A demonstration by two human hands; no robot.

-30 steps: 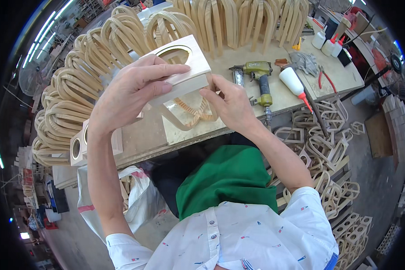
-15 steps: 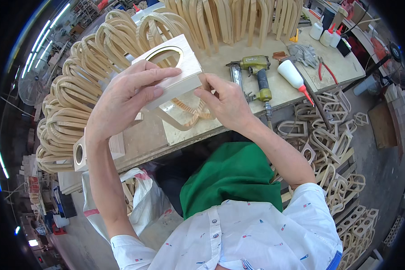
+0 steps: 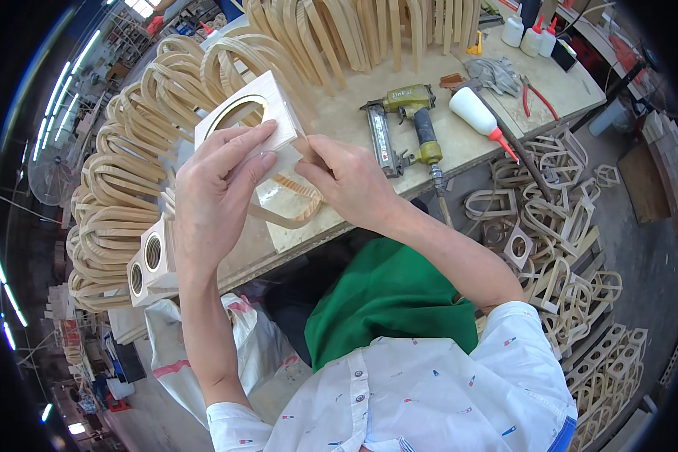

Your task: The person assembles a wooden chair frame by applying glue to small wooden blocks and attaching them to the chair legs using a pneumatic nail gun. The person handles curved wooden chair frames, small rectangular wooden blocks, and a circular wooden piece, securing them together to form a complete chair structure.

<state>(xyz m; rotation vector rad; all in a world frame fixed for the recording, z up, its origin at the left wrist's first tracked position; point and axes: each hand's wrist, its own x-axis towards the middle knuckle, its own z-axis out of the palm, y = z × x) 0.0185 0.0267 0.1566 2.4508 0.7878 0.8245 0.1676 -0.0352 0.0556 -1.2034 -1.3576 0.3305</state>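
My left hand (image 3: 222, 184) is closed around a pale wooden block (image 3: 277, 102) with a large round hole, lifted over the workbench and tilted. Its fingers lie across the face beside the hole, the thumb along the near side. At the block's right corner, my right hand (image 3: 346, 177) has thumb and forefinger pinched; their tips are partly hidden against the wood. Directly below the block shows a bent wooden strip (image 3: 303, 214), partly covered by the hands, and I cannot tell if it is attached. Two more holed blocks (image 3: 158, 282) sit on the bench beside my left forearm.
Bent wooden loops (image 3: 113, 181) crowd the bench's left and back. Right of my hands lie a green nail gun (image 3: 414, 102) with hose, a white glue bottle (image 3: 472, 107), a grey glove (image 3: 493, 75) and red-handled pliers (image 3: 539, 102). Wooden frames (image 3: 557, 218) pile up beyond the bench edge.
Both hands and the block appear farther left in the view, and the bench things have shifted left too. A second block hole now shows by my left forearm. The grip looks the same.
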